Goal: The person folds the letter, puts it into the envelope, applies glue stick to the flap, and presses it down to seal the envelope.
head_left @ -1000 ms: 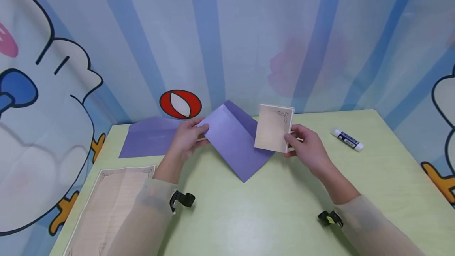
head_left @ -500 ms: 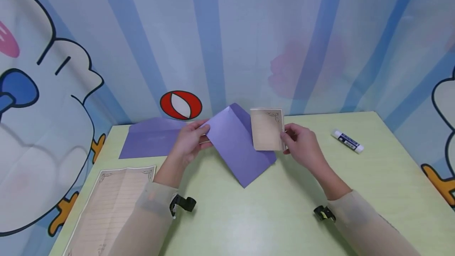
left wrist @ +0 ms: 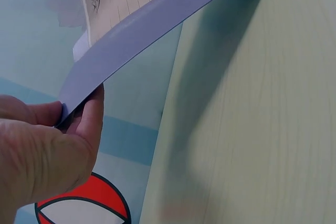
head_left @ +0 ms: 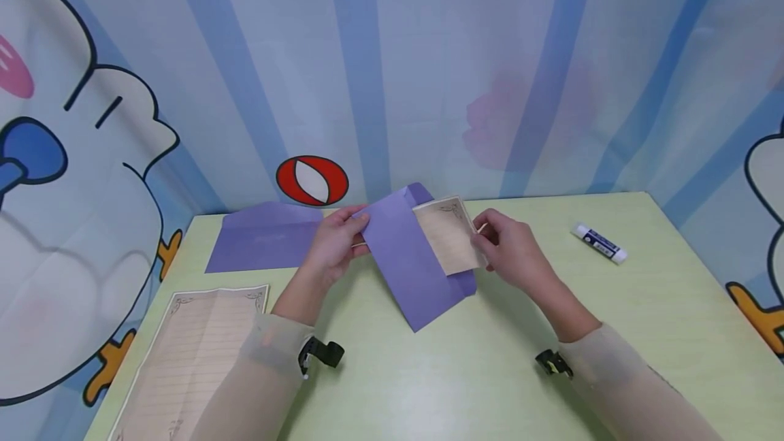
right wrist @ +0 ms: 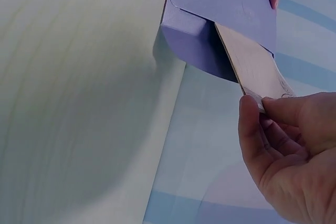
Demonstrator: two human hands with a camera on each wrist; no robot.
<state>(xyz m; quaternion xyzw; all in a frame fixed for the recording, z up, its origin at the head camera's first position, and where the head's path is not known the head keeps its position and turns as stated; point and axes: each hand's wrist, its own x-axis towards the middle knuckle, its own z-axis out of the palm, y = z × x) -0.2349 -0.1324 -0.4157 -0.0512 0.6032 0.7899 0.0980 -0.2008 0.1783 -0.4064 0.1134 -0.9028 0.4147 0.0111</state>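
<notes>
Notepaper (head_left: 450, 237) pinched by the right hand (head_left: 507, 249) sits partway inside a purple envelope (head_left: 404, 264), the left hand (head_left: 333, 243) gripping opposite its mouth, insertion seemingly wanting a straight push next.

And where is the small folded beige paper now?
In the head view, the small folded beige paper is right of centre, partly inside the held purple paper envelope, pinched by the right hand.
</notes>
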